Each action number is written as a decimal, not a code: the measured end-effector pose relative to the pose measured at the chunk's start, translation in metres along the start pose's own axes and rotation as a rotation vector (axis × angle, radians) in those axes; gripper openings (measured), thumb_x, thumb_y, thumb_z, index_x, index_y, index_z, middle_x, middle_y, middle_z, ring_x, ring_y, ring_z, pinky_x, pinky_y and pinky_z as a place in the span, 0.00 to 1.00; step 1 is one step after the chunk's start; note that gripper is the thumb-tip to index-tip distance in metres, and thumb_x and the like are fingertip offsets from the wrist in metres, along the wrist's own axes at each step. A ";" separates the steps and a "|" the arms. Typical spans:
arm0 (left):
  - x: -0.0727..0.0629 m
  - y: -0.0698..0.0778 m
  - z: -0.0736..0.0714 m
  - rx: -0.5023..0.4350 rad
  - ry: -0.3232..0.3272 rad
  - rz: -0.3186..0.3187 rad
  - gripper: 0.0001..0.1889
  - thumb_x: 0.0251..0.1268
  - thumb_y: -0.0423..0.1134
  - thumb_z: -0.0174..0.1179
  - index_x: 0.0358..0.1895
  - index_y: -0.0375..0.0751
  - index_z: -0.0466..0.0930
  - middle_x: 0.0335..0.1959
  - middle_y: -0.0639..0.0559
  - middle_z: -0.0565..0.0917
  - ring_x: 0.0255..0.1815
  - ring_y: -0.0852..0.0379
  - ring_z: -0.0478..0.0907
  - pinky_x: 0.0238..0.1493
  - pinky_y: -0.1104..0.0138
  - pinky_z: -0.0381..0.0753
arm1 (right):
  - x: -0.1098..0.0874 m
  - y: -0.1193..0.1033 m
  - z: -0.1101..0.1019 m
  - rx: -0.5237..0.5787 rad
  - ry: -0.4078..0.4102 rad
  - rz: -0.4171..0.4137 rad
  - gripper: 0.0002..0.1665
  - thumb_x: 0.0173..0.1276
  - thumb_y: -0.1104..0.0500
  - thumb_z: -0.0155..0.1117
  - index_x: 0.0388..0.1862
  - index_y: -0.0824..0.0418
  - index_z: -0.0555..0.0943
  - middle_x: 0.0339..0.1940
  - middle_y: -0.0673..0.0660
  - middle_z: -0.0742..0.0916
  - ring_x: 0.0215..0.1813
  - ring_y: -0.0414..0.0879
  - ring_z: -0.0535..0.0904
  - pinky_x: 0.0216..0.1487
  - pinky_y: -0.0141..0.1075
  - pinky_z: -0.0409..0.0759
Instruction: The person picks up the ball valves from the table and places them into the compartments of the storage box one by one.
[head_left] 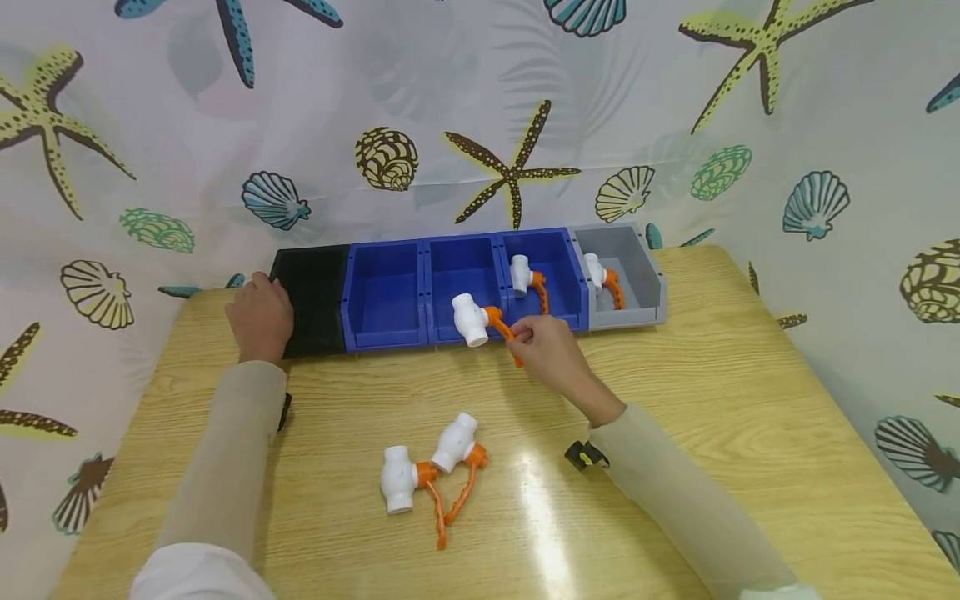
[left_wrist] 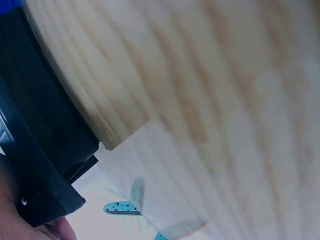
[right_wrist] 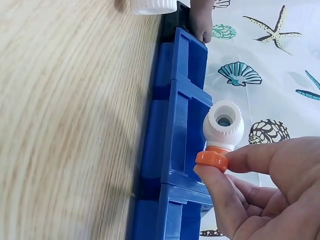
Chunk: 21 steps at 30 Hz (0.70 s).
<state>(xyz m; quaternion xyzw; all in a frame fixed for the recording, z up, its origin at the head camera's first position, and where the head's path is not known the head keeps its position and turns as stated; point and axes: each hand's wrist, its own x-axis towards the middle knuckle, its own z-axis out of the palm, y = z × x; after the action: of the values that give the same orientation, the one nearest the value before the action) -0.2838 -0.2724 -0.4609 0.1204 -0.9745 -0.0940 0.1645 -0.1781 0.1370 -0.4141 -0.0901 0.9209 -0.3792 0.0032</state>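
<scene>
My right hand (head_left: 551, 354) pinches the orange lever of a white ball valve (head_left: 470, 318) between thumb and fingers. In the head view the valve overlaps the front of the middle blue bin (head_left: 461, 258); the right wrist view shows its round open end (right_wrist: 225, 120). At the row's left end my left hand (head_left: 260, 317) grips the outer edge of the black bin (head_left: 315, 308), its fingertips mostly hidden. Two more ball valves, one on the left (head_left: 398, 479) and one on the right (head_left: 455, 442), lie on the table with their levers meeting.
The right blue bin (head_left: 558, 250) holds a ball valve (head_left: 520, 275), and the grey bin (head_left: 637, 315) another (head_left: 595, 271). Left of the middle bin stands another blue bin (head_left: 386, 339). A patterned cloth (head_left: 442, 100) hangs behind the wooden table (head_left: 712, 375).
</scene>
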 end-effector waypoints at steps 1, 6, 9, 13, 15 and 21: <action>0.000 0.000 0.000 0.002 -0.002 -0.001 0.23 0.76 0.44 0.28 0.46 0.24 0.64 0.38 0.27 0.74 0.41 0.32 0.70 0.43 0.41 0.67 | 0.001 0.000 0.001 0.003 -0.002 0.003 0.08 0.61 0.62 0.64 0.36 0.66 0.83 0.27 0.54 0.85 0.28 0.43 0.79 0.31 0.34 0.78; 0.001 0.000 0.001 -0.003 -0.007 -0.008 0.23 0.76 0.44 0.28 0.47 0.24 0.64 0.39 0.28 0.73 0.41 0.32 0.70 0.43 0.42 0.66 | 0.005 -0.001 0.005 0.011 -0.007 0.015 0.07 0.61 0.62 0.64 0.36 0.65 0.83 0.27 0.53 0.84 0.27 0.43 0.79 0.29 0.33 0.77; 0.001 0.000 0.000 -0.011 -0.008 -0.007 0.23 0.76 0.44 0.28 0.47 0.24 0.64 0.39 0.28 0.73 0.42 0.32 0.70 0.43 0.42 0.66 | 0.007 -0.001 0.007 0.011 -0.006 0.020 0.07 0.61 0.62 0.64 0.36 0.65 0.82 0.27 0.54 0.85 0.27 0.43 0.79 0.29 0.33 0.77; 0.000 0.000 -0.001 -0.008 -0.001 -0.004 0.23 0.76 0.44 0.28 0.47 0.24 0.65 0.39 0.28 0.73 0.41 0.32 0.70 0.43 0.42 0.66 | 0.010 -0.003 0.009 0.003 -0.004 0.019 0.07 0.61 0.62 0.64 0.36 0.65 0.82 0.28 0.54 0.85 0.26 0.42 0.79 0.30 0.33 0.78; -0.001 0.001 -0.002 -0.007 0.006 -0.002 0.23 0.76 0.44 0.29 0.46 0.24 0.65 0.38 0.28 0.74 0.41 0.32 0.70 0.42 0.42 0.67 | 0.012 -0.003 0.010 0.000 -0.005 0.011 0.07 0.62 0.62 0.64 0.36 0.66 0.82 0.28 0.55 0.85 0.25 0.42 0.79 0.29 0.34 0.78; -0.001 0.001 -0.003 -0.004 0.014 0.003 0.22 0.76 0.43 0.30 0.46 0.24 0.65 0.36 0.28 0.74 0.40 0.32 0.71 0.41 0.42 0.68 | 0.019 -0.003 0.014 0.000 0.011 0.009 0.06 0.61 0.63 0.63 0.35 0.66 0.82 0.27 0.54 0.84 0.25 0.42 0.79 0.29 0.34 0.77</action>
<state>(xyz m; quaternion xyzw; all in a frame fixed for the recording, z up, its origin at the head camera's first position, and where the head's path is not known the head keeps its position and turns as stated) -0.2820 -0.2712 -0.4582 0.1191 -0.9734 -0.0947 0.1716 -0.1952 0.1223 -0.4206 -0.0840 0.9213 -0.3797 0.0000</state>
